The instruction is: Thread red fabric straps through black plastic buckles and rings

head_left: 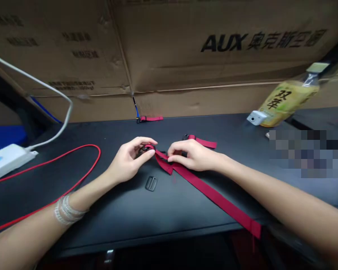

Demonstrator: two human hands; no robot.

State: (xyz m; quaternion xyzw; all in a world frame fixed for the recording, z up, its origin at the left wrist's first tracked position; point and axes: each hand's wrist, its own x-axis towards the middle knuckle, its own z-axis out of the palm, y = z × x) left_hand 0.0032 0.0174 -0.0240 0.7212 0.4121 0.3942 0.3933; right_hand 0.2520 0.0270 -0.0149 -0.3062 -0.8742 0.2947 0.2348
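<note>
beyond the black rectangular plastic buckle [151, 183], left hand [127, 160] and right hand [198, 154] pinched flat red fabric strap [215, 197]; i judged it limp, light, best gripped edgewise.

- A workshop by the look of it, or a similar place for small handwork; the exact trade cannot be told.
- A dark bench [124, 213] spans the frame, with a dark bar [14, 95] slanting at the upper left.
- Cardboard [163, 67] fills the top, standing behind the bench like a wall, printed with "AUX" and Chinese characters.
- Work pieces lie about: a long red strap [219, 198] running toward the lower right, a loose black buckle [151, 183] near the centre, short straps [207, 143] farther back.
- A white power brick [8, 161] and red cable [86, 174] at left; a drink bottle [288, 101] at upper right.
</note>
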